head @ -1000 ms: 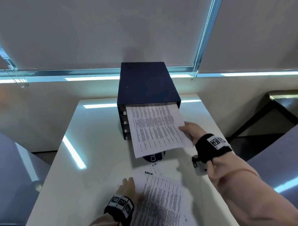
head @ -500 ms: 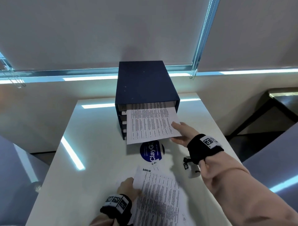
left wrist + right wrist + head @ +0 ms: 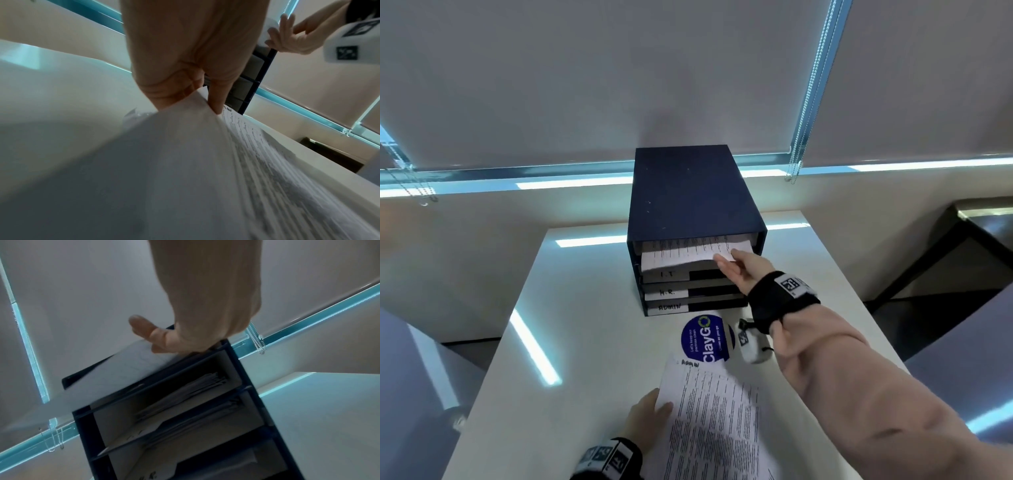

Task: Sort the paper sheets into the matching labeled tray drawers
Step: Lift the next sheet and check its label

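Observation:
A dark blue drawer unit (image 3: 688,195) stands at the far end of the white table (image 3: 585,342). Its lower drawers read I.T (image 3: 667,274), H.R. (image 3: 667,292) and ADMIN (image 3: 669,307). A printed sheet (image 3: 681,255) lies mostly inside the top drawer, with a short strip sticking out. My right hand (image 3: 729,262) pinches its right front corner, thumb (image 3: 144,327) on top. Near the front edge lies a stack of printed sheets (image 3: 715,421), the top one marked ADMIN. My left hand (image 3: 650,414) pinches the left edge of that top sheet (image 3: 185,146) and lifts it.
A round blue ClayGo sticker (image 3: 705,339) is on the table between the drawers and the stack. The lower drawers (image 3: 185,402) hold papers. Blind cords (image 3: 801,137) hang behind on the right. A dark table (image 3: 962,246) stands off to the right.
My right hand has pushed the sheet forward into the top drawer, from mostly out to nearly all in. My left hand has stayed at the stack's left edge.

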